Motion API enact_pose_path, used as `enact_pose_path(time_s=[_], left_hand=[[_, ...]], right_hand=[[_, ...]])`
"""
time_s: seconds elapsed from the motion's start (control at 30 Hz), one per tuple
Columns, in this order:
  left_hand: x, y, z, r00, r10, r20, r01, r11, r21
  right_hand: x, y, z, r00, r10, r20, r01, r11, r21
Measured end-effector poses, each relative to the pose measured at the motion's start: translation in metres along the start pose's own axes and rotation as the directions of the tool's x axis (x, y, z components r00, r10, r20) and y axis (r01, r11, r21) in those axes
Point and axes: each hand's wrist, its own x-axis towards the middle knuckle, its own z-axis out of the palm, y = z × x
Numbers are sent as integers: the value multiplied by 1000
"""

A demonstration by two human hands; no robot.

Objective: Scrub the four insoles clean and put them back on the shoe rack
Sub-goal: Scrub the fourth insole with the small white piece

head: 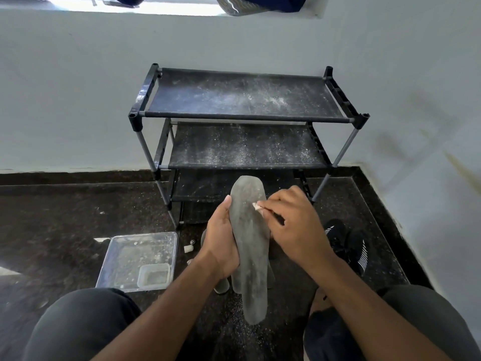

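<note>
A long grey insole (248,246) is held upright and lengthwise in front of me, toe end pointing toward the shoe rack (244,118). My left hand (221,241) grips its left edge near the middle. My right hand (294,222) pinches a small whitish scrubbing piece (257,206) and presses it on the insole's right edge near the toe. Parts of other grey insoles (222,285) lie on the floor under the held one, mostly hidden. The rack's black shelves are dusted with white powder and hold nothing.
A clear plastic tray (138,256) with a small tub (153,276) in it sits on the dark floor at my left. Black shoes with white stripes (351,246) lie at my right. Small white bits (188,248) lie near the tray. My knees frame the bottom.
</note>
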Motion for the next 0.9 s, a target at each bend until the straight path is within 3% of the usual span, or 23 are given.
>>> enact_pose_path(time_s=[0.07, 0.17, 0.23, 0.3, 0.37, 0.53, 0.73, 0.8, 0.9], left_hand=[[-1, 0, 2, 1000, 8, -7, -8, 1000, 3], [0, 3, 0, 1000, 5, 2, -5, 1000, -23], [-1, 5, -1, 1000, 4, 5, -3, 999, -52], [0, 5, -2, 1000, 9, 10, -9, 998, -54], [0, 4, -2, 1000, 17, 6, -17, 1000, -25], [2, 5, -4, 1000, 1, 24, 0, 1000, -7], [1, 4, -4, 999, 7, 37, -7, 1000, -5], [0, 4, -2, 999, -3, 40, 2, 1000, 5], [3, 5, -4, 999, -3, 34, 3, 1000, 1]], right_hand=[[0, -1, 8, 993, 10, 119, -7, 1000, -27], [-8, -8, 12, 940, -56, 338, 9, 990, 137], [-8, -10, 6, 957, -57, 283, -1, 980, 199], [-5, -6, 5, 991, -2, 133, -16, 991, 136], [-2, -7, 9, 995, 52, 88, -60, 994, 89], [-9, -22, 5, 904, -24, 426, -141, 925, 352], [-2, -6, 5, 985, 68, 158, -85, 991, 107], [-6, -14, 15, 974, 19, 227, -53, 988, 145], [-11, -23, 10, 892, -95, 442, -46, 953, 299]])
